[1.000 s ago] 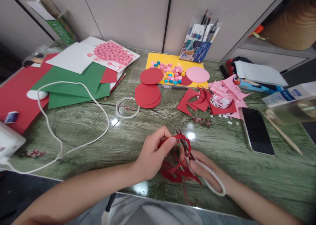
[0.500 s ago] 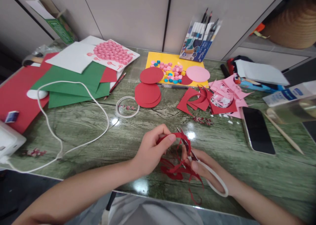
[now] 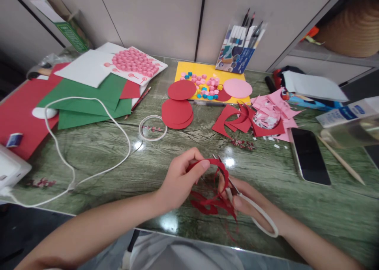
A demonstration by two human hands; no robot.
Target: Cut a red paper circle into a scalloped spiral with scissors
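Worktop [image 3: 97, 155]: I see a green, glossy, marble-patterned slab, crowded along its far half and bare in front of me.
Paper sheets [image 3: 89, 92]: green, red and white sheets lie fanned at far left, with a white cable [image 3: 89, 104] looping over them.
Yellow card [image 3: 189, 70]: it lies at far centre, carrying small pink and blue pieces and a pink disc [image 3: 237, 88].
Red discs [image 3: 177, 113]: a small stack sits just in front of the yellow card.
Scraps [image 3: 266, 116]: red and pink offcuts are heaped at right, with a phone [image 3: 309, 155] beside them.
Left hand [image 3: 180, 181]: I have it closed in a pinch, thumb and fingers gripping the upper edge of the red paper spiral.
Right hand [image 3: 251, 207]: I have it curled through the white loop handles of the scissors [image 3: 237, 193], whose blades are nearly closed at the strip.
Red paper spiral [image 3: 214, 183]: it hangs between my two hands, near the front edge of the worktop, its loose coils drooping below them.
Handling, as I judge it: the spiral is very light, limp and easy to tear or crease. I judge the uncut outer band, close to the blades, the best place to grip.
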